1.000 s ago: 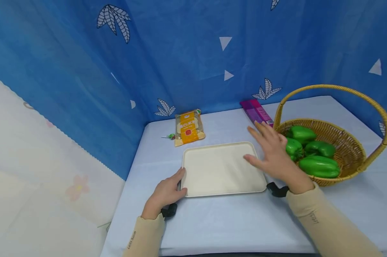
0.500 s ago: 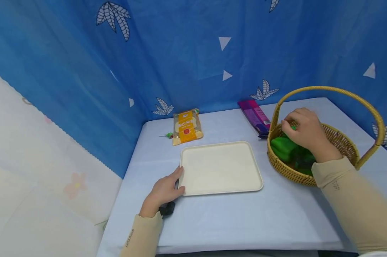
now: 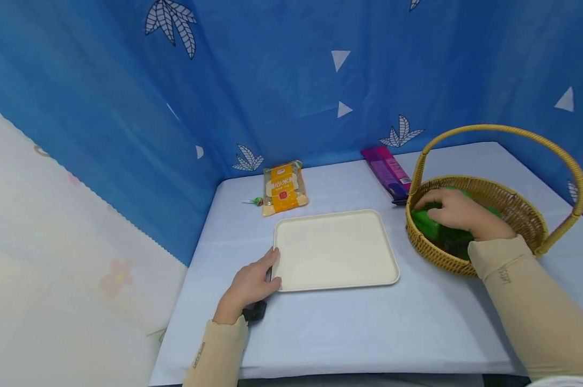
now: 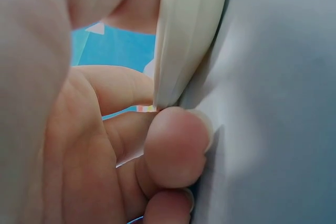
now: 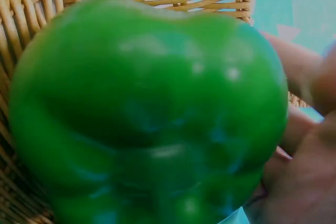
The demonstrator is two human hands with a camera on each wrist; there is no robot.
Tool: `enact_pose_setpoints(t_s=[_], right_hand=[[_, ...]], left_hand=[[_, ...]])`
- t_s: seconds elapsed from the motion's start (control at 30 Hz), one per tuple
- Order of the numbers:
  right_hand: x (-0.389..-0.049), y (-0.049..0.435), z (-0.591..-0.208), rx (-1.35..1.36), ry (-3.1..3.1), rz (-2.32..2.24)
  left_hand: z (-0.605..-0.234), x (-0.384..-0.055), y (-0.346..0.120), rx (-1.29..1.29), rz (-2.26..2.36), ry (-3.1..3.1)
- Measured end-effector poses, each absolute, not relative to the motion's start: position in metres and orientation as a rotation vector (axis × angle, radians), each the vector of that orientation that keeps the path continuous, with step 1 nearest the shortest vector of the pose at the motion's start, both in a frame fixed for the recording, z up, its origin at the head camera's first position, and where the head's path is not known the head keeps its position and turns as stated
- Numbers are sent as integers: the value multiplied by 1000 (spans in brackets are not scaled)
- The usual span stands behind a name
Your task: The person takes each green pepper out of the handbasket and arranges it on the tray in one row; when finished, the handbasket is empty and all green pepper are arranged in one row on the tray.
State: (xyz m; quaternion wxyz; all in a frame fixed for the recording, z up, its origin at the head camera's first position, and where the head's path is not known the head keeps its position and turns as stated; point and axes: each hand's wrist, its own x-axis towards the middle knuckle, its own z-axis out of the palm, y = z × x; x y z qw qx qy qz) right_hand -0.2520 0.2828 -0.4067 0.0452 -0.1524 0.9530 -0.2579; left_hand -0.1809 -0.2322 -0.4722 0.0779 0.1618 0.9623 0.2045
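A cream rectangular tray (image 3: 337,250) lies flat on the table. My left hand (image 3: 251,283) holds its near left corner, thumb and fingers at the rim; in the left wrist view the tray's edge (image 4: 189,30) runs between them, with fingertips (image 4: 176,148) down by the cloth. At the right, my right hand (image 3: 458,212) reaches into the wicker basket (image 3: 438,259), fingers curled over a green bell pepper (image 3: 424,223). The right wrist view is filled by a glossy green bell pepper (image 5: 152,93), fingers partly hidden behind its right side. Other peppers in the basket are mostly covered by the hand.
Behind the tray lie an orange-and-clear food packet (image 3: 285,188) and a lollipop (image 3: 256,201). A purple packet (image 3: 388,172) sits left of the basket, near the blue curtain (image 3: 296,80). The basket's tall handle (image 3: 501,128) arches over its opening.
My right hand has moved from above the tray's right side into the basket, then lower and slightly left onto a pepper. The left hand keeps its place at the tray.
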Motion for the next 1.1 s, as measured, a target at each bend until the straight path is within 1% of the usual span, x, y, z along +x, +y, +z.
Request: enact_pose_setpoints(t_s=[0.23, 0.83, 1.1], right_hand=[[-255, 279, -410, -452, 2914, -668], [-255, 284, -408, -191, 3043, -855], [-256, 285, -409, -318, 3123, -682]], left_hand=[[-474, -183, -233, 479, 587, 2880], [-475, -182, -231, 465, 560, 2891], [-473, -183, -229, 450, 569, 2895]])
